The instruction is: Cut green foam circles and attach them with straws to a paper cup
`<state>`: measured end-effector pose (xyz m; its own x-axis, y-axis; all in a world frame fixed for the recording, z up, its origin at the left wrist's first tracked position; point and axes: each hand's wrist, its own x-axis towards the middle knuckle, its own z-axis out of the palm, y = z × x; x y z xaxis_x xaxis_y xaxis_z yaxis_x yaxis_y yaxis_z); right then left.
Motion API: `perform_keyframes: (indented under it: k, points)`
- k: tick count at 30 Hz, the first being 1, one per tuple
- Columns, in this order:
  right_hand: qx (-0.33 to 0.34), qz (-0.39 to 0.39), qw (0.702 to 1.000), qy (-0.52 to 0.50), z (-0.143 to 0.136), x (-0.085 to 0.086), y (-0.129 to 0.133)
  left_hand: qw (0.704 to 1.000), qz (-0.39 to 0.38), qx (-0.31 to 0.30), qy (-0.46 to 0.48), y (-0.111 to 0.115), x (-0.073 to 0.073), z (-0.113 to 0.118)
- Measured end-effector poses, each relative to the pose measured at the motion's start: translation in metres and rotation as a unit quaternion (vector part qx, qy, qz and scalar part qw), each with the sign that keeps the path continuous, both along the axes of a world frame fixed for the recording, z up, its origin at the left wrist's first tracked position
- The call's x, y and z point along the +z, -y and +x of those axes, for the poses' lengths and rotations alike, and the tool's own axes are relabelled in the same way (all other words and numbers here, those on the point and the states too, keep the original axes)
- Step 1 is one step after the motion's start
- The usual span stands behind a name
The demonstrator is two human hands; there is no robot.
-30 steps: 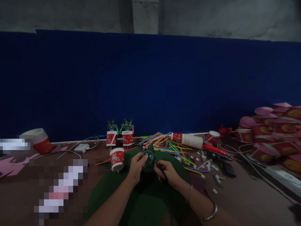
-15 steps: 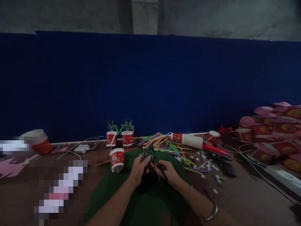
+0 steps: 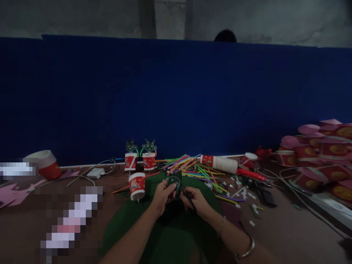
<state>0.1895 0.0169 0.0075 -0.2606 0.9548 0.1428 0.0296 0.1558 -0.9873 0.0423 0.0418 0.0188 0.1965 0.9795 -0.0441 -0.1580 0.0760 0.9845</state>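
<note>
Between thumb and fingers, my left hand pinches a dark paper piece with a pale round outline drawn on it. Dark-handled scissors are gripped in my right hand, their blades close to the paper's right edge. Both hands are over a dark green round surface. Left of them stands a red paper cup with a short straw end below it. Behind it are two red cup figures, a left one and a right one, topped with dark animal-face cutouts and pipe-cleaner arms.
Colourful pipe cleaners lie heaped beyond my hands, beside a toppled cup stack. White paper scraps are strewn to the right, near a red-handled tool. Decorated cups pile up far right. A blue partition stands behind.
The top of a person's head has appeared above the blue partition. The paper and scissors have shifted very slightly between my hands; both grips stay the same.
</note>
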Motion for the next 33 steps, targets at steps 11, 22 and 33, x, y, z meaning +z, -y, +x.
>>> perform_keyframes:
  k: [11,22,33]
  points:
    - [-0.002,-0.033,0.999,-0.003,-0.0012,-0.0014,-0.0005,1.0,0.005,0.025,0.014,0.0019,0.0026,0.0009]
    - [0.012,-0.009,1.0,0.001,0.001,0.0009,0.0007,0.999,0.013,0.037,0.008,0.0008,0.0023,0.0]
    - [0.0,-0.041,0.999,0.007,-0.0009,0.0021,0.0008,0.999,0.014,0.044,0.015,-0.0006,0.0,-0.0024]
